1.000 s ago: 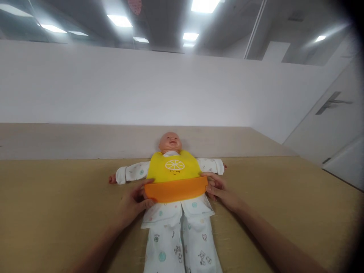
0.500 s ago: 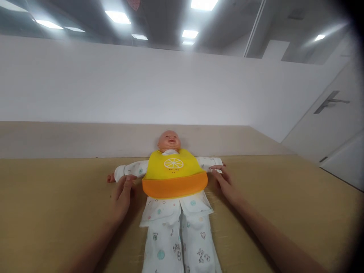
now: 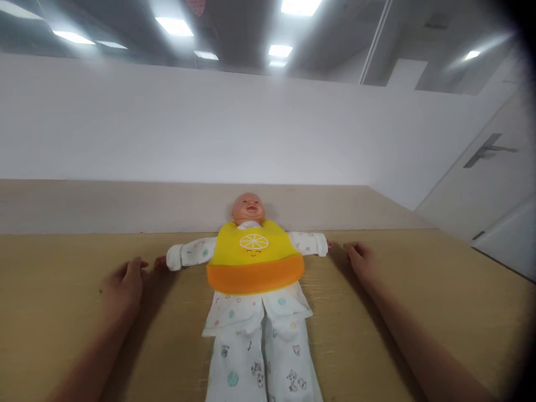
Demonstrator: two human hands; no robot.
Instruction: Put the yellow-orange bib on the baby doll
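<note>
A baby doll (image 3: 248, 209) lies on its back with both arms spread, dressed in a white patterned top and trousers (image 3: 240, 363). Over its chest is a yellow bib (image 3: 255, 245) with an orange lower pocket and a lemon-slice print. My left hand (image 3: 125, 285) is just beyond the doll's hand on the left side, touching nothing, with its fingers loosely bent and apart. Beyond the doll's other hand, on the right, hovers my right hand (image 3: 359, 259), fingers slightly curled and holding nothing. Both hands are a little blurred.
The doll rests on a wooden tabletop (image 3: 62, 312). A pale raised strip (image 3: 104, 206) runs along the back, against a white wall (image 3: 188, 128). At the right is a door with a metal handle (image 3: 486, 149).
Both my hands have moved outward, away from the doll's sleeves. The left went to the left and slightly down, the right to the right. The doll and bib lie nearly as before.
</note>
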